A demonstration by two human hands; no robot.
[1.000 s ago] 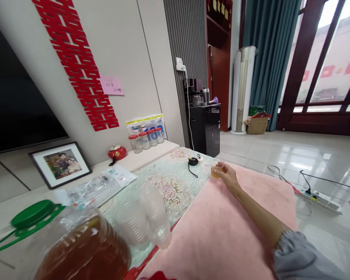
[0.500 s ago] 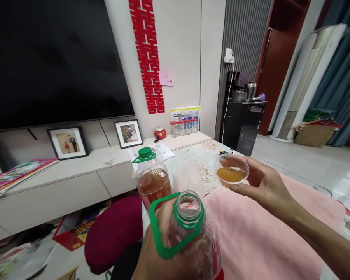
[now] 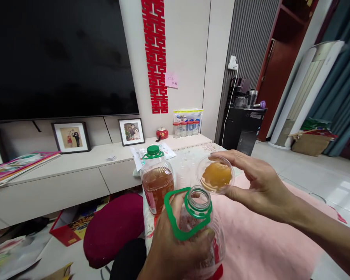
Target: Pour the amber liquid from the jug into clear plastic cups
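Observation:
My left hand (image 3: 181, 237) is wrapped round the neck and shoulder of a clear plastic jug (image 3: 218, 241), whose mouth is uncapped and whose green ring handle (image 3: 170, 210) loops over my fingers. In my right hand (image 3: 256, 182) is a clear plastic cup (image 3: 200, 167), pinched at its rim between thumb and fingers. Amber liquid (image 3: 217, 175) lies in the cup, which tilts toward the jug's mouth, close above and to the right of it. Behind my left hand stands a second jug (image 3: 157, 179) with a green cap, holding reddish-brown liquid.
A pink cloth (image 3: 259, 241) covers much of the table. Clear stacked cups (image 3: 185, 175) stand behind the jugs. Left of the table is a maroon stool (image 3: 113, 229). Along the wall runs a white cabinet (image 3: 76, 171) with photo frames and small red-lidded jars (image 3: 186, 129).
My right hand has brought the cup left to the jug's mouth and tipped it further. The view has shifted slightly, and the held jug appears a little further right.

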